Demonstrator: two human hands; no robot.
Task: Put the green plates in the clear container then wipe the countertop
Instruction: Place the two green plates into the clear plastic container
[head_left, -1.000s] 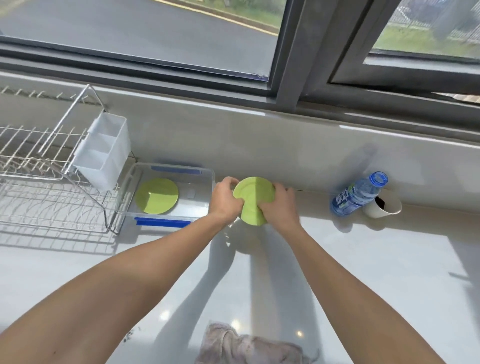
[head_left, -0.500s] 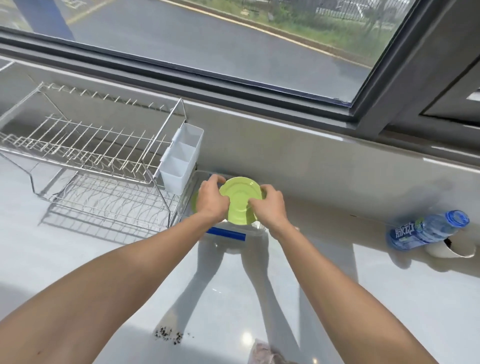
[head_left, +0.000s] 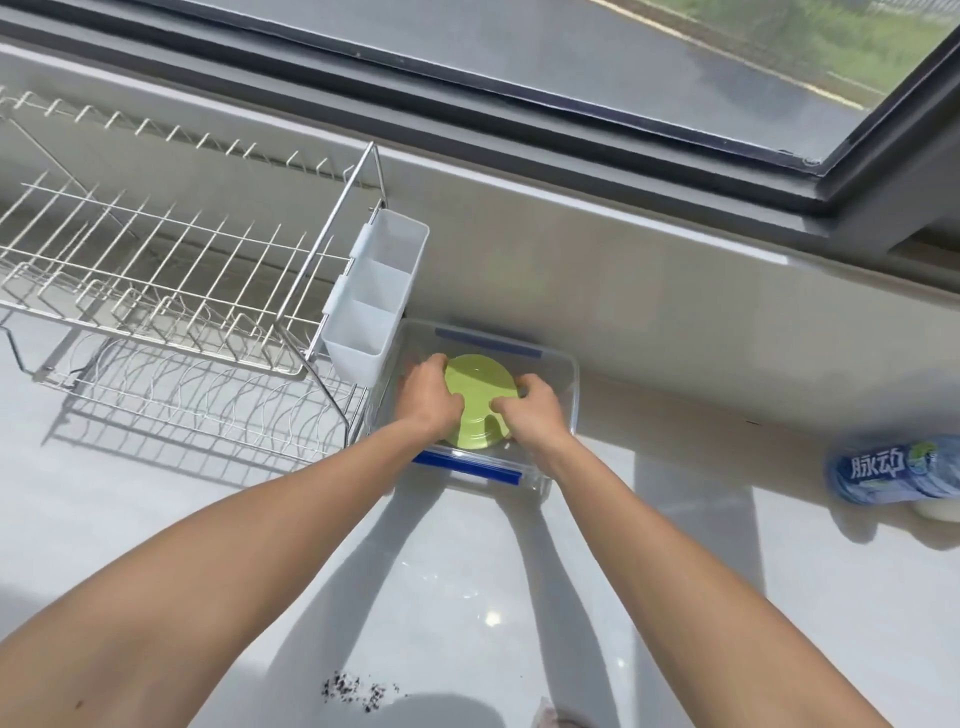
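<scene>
A green plate (head_left: 478, 395) is inside the clear container (head_left: 563, 387), which has blue clips and stands against the back wall. My left hand (head_left: 428, 397) grips the plate's left edge and my right hand (head_left: 530, 410) grips its right edge, both reaching into the container. Another green plate seen earlier in the container is hidden under this one and my hands. A pinkish cloth (head_left: 553, 719) barely shows at the bottom edge of the white countertop (head_left: 457, 587).
A wire dish rack (head_left: 166, 322) with a white cutlery holder (head_left: 376, 299) stands just left of the container. A blue water bottle (head_left: 896, 470) lies at the right edge over a white cup. Dark crumbs (head_left: 358, 688) lie on the near countertop.
Both hands carried the green plate leftward from the open countertop and lowered it into the clear container. The view swung left, so the bottle slid to the right edge.
</scene>
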